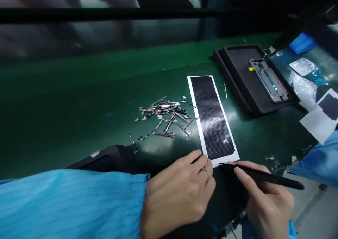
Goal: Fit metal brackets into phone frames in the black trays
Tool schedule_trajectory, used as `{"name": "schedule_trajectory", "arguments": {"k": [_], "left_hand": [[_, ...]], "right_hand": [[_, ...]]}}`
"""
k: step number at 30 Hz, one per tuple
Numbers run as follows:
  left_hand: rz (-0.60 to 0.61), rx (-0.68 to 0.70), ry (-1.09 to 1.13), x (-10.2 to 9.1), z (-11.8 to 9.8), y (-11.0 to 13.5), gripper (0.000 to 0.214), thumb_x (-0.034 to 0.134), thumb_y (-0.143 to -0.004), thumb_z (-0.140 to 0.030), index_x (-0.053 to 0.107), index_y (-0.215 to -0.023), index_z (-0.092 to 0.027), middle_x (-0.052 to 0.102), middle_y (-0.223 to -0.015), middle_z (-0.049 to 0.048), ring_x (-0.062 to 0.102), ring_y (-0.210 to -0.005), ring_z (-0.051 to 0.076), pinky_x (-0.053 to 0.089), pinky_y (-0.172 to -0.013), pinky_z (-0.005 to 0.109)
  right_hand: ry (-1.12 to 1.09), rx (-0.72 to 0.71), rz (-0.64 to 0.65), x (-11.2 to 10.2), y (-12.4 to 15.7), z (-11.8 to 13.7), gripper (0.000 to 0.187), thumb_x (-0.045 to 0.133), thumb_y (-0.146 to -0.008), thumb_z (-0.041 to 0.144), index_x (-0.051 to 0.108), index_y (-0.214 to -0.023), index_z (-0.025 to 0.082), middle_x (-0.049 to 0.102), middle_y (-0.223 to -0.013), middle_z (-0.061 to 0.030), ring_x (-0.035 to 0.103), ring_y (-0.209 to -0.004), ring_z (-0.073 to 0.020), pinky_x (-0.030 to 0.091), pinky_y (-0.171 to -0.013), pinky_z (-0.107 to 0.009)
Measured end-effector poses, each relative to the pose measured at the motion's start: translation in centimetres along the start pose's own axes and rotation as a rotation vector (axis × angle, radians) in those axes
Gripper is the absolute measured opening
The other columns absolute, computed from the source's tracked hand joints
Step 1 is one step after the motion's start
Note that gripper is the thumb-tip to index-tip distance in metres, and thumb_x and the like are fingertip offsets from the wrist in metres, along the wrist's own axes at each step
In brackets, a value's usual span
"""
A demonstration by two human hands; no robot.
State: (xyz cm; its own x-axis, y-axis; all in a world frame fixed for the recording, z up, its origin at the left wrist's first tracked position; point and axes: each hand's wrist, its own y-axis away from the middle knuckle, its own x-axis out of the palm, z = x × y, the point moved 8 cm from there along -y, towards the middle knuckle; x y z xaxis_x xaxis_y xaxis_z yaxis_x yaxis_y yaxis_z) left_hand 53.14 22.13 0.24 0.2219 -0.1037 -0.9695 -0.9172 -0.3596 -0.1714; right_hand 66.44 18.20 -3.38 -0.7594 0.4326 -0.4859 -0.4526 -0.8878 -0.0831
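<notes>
On the green workbench (pixel 79 101), the right hand (pixel 266 200) pinches black tweezers (pixel 264 175), the left hand (pixel 179 189) curled.

Bench mat (pixel 79 91): green, smooth, glossy, patches of glare on the near part. Strips (pixel 166 112) in the pile: bare metal, shiny, a few with dark bits attached. Sheet (pixel 211 115): black, matt, finely ribbed, on a backing (pixel 194 105) of smooth white paper. Tweezers (pixel 264 175): black, matt, plastic or coated metal (can't tell which from here). Tray (pixel 237 73) at far right: black, matt, rubbery-looking. Frame (pixel 270 80) in it: grey metal, satin finish. Bag (pixel 303 91) at far right: clear plastic, crinkled, glossy. Sleeve (pixel 66 200) at near left: blue cloth, thin, finely ribbed, slight sheen. Ring (pixel 204 170): polished metal.
</notes>
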Motion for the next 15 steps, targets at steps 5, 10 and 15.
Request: {"name": "schedule_trajectory", "arguments": {"k": [5,10,15], "left_hand": [[0.002,0.028,-0.022,0.4,-0.3,0.4,0.026,0.042,-0.086,-0.012,0.068,-0.082,-0.011,0.070,-0.091,0.0123,0.063,-0.088,0.023,0.043,-0.091,0.034],[0.038,0.059,0.019,0.6,-0.4,0.6,0.024,0.044,-0.086,-0.011,0.068,-0.084,-0.009,0.070,-0.092,0.0127,0.063,-0.094,0.023,0.042,-0.095,0.036],[0.015,0.055,0.000,0.6,-0.6,0.6,0.031,0.038,-0.086,-0.008,0.068,-0.082,-0.013,0.070,-0.093,0.0099,0.062,-0.095,0.021,0.044,-0.095,0.035]], "right_hand": [[0.017,-0.017,0.031,1.3,0.0,0.3,0.004,0.066,-0.075,0.026,0.068,-0.077,0.024,0.069,-0.080,0.0037,0.065,-0.074,-0.0119,0.051,-0.069,-0.014],[0.044,-0.076,0.011,1.4,0.3,0.6,0.006,0.064,-0.076,0.024,0.067,-0.081,0.026,0.068,-0.083,0.0049,0.065,-0.074,-0.0103,0.050,-0.070,-0.012],[0.097,-0.129,0.043,1.5,0.3,0.9,0.007,0.061,-0.078,0.023,0.068,-0.081,0.023,0.068,-0.084,0.0016,0.065,-0.073,-0.0134,0.053,-0.067,-0.017]]}}
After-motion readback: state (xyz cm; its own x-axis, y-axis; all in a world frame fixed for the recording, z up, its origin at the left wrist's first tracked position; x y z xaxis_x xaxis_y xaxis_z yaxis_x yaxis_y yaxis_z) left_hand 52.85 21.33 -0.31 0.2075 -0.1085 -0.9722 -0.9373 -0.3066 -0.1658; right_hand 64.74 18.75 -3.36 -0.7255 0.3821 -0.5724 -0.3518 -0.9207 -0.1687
